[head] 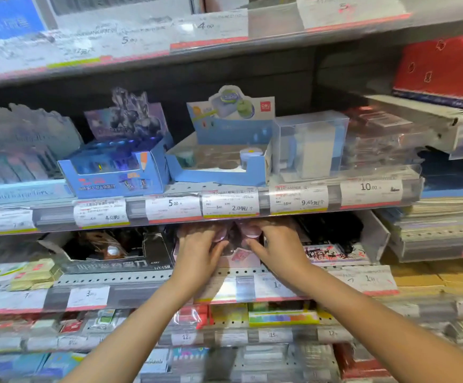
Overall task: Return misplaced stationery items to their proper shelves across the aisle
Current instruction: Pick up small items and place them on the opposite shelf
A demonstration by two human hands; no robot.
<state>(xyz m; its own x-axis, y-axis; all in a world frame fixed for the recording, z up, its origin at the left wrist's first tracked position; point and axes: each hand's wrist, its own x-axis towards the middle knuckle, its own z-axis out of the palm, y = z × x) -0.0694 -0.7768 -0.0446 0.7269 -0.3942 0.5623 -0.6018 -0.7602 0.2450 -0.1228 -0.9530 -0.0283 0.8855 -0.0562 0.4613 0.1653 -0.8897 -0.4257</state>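
Your left hand (pixel 197 244) and right hand (pixel 277 244) have fingers curled on small pink round items (pixel 248 230) in the pink display box (pixel 241 258). Placement looks underway; remaining misplaced stock can't be told.

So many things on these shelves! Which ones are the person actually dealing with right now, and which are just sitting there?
In use:
- left hand
- right hand
- small pink round items at the fingertips
- pink display box under them

Just sitting there:
- light blue display box
- dark blue display box
- clear plastic box
- red box
- price tags
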